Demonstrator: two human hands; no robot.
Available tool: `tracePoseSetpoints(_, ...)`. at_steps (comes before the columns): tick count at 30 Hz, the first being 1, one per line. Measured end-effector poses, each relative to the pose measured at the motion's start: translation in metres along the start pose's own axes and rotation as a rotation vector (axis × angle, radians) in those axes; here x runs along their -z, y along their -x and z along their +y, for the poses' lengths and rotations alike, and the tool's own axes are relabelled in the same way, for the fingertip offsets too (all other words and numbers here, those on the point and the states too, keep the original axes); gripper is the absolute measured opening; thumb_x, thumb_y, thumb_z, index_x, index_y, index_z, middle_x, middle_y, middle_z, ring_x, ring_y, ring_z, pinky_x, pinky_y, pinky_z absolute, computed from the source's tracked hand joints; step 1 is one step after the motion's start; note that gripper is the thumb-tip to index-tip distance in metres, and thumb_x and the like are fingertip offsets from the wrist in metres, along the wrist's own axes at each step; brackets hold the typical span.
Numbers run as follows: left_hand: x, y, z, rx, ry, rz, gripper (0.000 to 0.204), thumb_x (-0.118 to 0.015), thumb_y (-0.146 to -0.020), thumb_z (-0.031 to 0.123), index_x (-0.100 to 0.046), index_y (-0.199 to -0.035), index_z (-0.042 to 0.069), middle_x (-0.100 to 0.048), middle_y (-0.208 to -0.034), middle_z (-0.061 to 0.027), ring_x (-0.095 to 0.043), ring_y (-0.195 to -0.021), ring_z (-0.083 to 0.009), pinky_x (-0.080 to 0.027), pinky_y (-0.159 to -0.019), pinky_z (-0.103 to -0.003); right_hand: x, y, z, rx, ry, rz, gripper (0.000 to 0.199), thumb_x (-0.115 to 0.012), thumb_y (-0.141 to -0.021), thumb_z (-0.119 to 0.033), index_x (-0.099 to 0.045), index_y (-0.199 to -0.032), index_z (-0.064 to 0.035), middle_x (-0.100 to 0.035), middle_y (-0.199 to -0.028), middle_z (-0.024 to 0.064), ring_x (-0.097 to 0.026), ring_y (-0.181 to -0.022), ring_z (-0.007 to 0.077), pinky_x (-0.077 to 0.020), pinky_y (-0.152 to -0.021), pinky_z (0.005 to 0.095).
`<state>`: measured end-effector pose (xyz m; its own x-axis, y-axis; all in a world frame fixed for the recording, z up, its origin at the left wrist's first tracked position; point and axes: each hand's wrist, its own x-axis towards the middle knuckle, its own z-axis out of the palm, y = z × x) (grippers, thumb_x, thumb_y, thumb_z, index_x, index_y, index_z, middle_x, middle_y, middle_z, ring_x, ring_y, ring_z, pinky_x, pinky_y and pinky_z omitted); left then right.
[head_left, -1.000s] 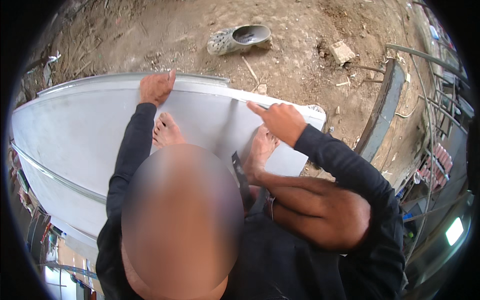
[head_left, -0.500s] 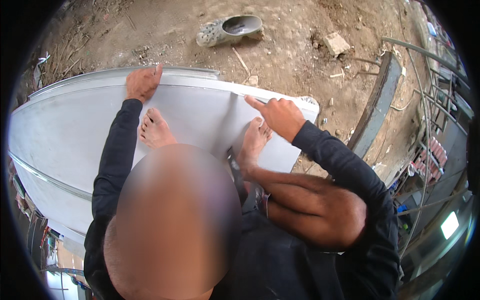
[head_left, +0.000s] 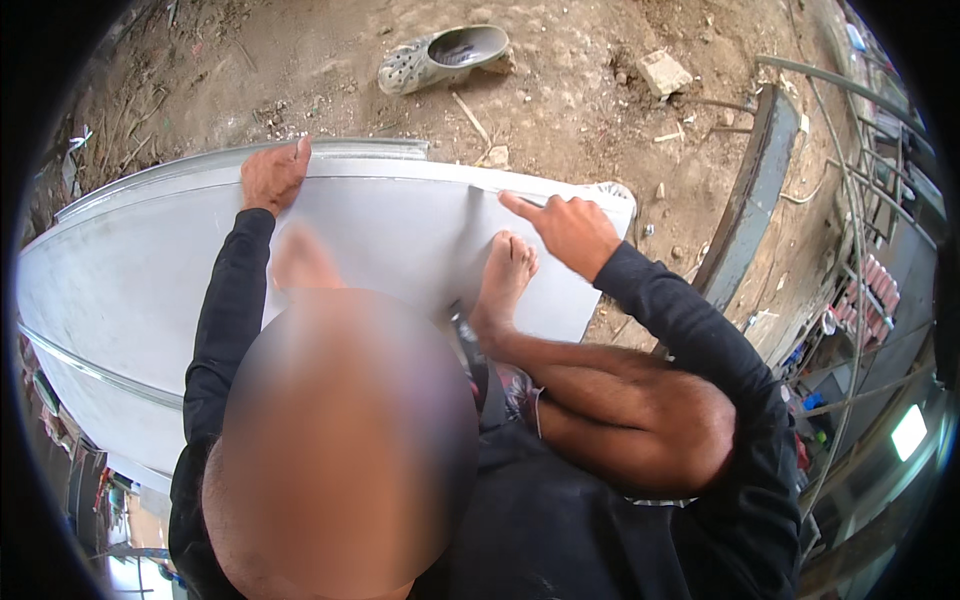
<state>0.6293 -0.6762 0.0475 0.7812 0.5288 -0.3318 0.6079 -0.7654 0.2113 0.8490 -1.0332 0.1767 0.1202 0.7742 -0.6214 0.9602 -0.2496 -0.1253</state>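
Note:
A large, smooth grey panel [head_left: 380, 220] lies on the ground under my bare feet. My left hand [head_left: 273, 178] is closed over its far edge, thumb upward, and its other fingers are mostly hidden. Along that edge runs a silver metal strip [head_left: 375, 149], partly covered by the hand. Farther right, my right hand [head_left: 575, 232] reaches to the panel's edge with its index finger stretched along it. The other fingers are curled, and whatever they may hold is hidden. Between the hands stands my right foot [head_left: 508, 275]; my left foot [head_left: 303, 262] is blurred.
On the dirt beyond the panel lies a grey-green clog [head_left: 440, 58]. A broken block [head_left: 664, 74] sits farther right, near a long grey metal beam [head_left: 745, 195]. Bent rods [head_left: 850, 215] and a stack of pinkish pieces [head_left: 868, 305] line the right side.
My left foot has shifted and blurred on the panel. Both hands keep nearly the same places at the far edge, while the whole view has moved slightly.

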Motion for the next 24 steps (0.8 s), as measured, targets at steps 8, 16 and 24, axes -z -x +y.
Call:
tracePoseSetpoints(8, 0.002, 0.002, 0.003, 0.013, -0.024, 0.017, 0.062, -0.043, -0.099, 0.051, -0.065, -0.064, 0.005, -0.064, -0.069, -0.0198, -0.061, -0.071, -0.0416, -0.045, -0.068, -0.051, 0.003, -0.018, -0.005, -0.010, 0.027, -0.103, 0.069, -0.066, -0.086, -0.023, -0.039, -0.150, -0.0238, -0.065, -0.071, 0.0075, -0.068, -0.067, 0.0237, -0.0531, -0.052, 0.0338)
tracePoseSetpoints(16, -0.006, 0.002, -0.007, -0.002, -0.008, -0.007, 0.061, -0.044, -0.099, 0.052, -0.065, -0.066, 0.005, -0.065, -0.072, -0.0208, -0.061, -0.073, -0.0428, -0.045, -0.067, -0.052, 0.004, 0.012, 0.004, -0.047, 0.057, -0.069, 0.062, -0.060, -0.090, -0.020, -0.041, -0.149, -0.0260, -0.062, -0.068, 0.0060, -0.064, -0.060, 0.0207, -0.0524, -0.051, 0.0340)
tracePoseSetpoints(24, -0.001, 0.004, 0.003, -0.012, -0.035, 0.015, 0.057, -0.044, -0.099, 0.048, -0.067, -0.069, 0.005, -0.066, -0.072, -0.0199, -0.063, -0.074, -0.0410, -0.047, -0.071, -0.051, -0.002, -0.013, 0.000, -0.058, 0.085, -0.213, 0.064, -0.061, -0.088, -0.019, -0.042, -0.148, -0.0265, -0.065, -0.068, 0.0052, -0.067, -0.062, 0.0221, -0.0531, -0.053, 0.0351)
